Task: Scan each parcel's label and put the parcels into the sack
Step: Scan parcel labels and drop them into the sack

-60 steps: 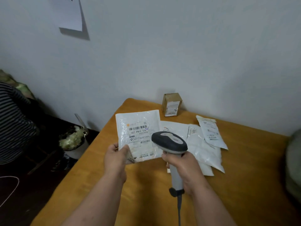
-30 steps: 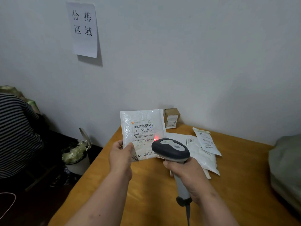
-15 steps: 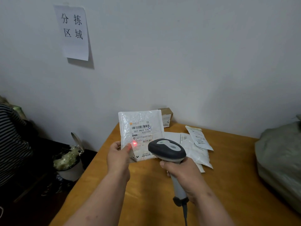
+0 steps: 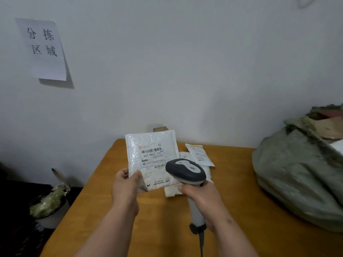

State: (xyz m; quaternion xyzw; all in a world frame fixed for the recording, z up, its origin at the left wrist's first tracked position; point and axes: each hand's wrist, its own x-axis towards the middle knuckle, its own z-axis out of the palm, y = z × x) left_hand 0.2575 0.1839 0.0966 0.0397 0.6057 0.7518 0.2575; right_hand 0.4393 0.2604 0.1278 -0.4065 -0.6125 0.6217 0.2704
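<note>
My left hand grips the lower left corner of a white bubble mailer, held upright with its barcode label facing me. My right hand is closed around the handle of a grey barcode scanner, whose head points at the mailer's lower right part. No red scan dot shows on the label. Behind the mailer, a few white parcels lie on the wooden table. A grey-green sack sits at the table's right side, its mouth open at the top.
A small cardboard box stands against the wall, mostly hidden behind the mailer. A bin with a green liner stands on the floor to the left. A paper sign hangs on the wall. The scanner's cable trails down toward me.
The view has swung right and more of the sack is in sight. The red scan dot seen on the label earlier is gone. Both hands keep their hold.
</note>
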